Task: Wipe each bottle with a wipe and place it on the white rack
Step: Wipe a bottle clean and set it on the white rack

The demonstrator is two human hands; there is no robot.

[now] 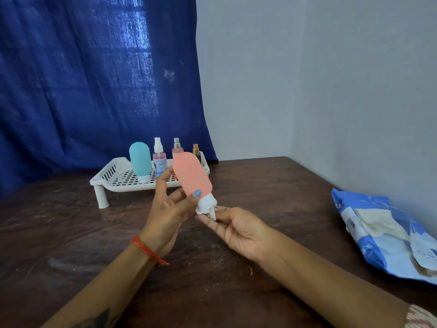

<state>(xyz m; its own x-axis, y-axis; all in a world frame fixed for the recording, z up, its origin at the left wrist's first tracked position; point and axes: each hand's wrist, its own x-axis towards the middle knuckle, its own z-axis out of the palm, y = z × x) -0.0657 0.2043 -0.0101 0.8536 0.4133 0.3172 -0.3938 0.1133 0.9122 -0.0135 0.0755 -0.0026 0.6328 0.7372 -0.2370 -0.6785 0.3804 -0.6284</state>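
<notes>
My left hand (165,209) grips a salmon-pink squeeze bottle (192,177), held cap-down and tilted above the table. My right hand (234,227) pinches a crumpled white wipe (209,210) against the bottle's white cap. Behind them stands the white rack (111,178). On it are a teal squeeze bottle (140,160), a pink spray bottle with a white nozzle (159,159), a pink spray bottle with a silver top (176,149) and a dark bottle with a gold top (196,152), the last two partly hidden by the held bottle.
A blue wipes pack (387,235) lies open at the right edge of the dark wooden table (71,233). A blue curtain (94,79) hangs behind the rack. Grey walls close in at the back right.
</notes>
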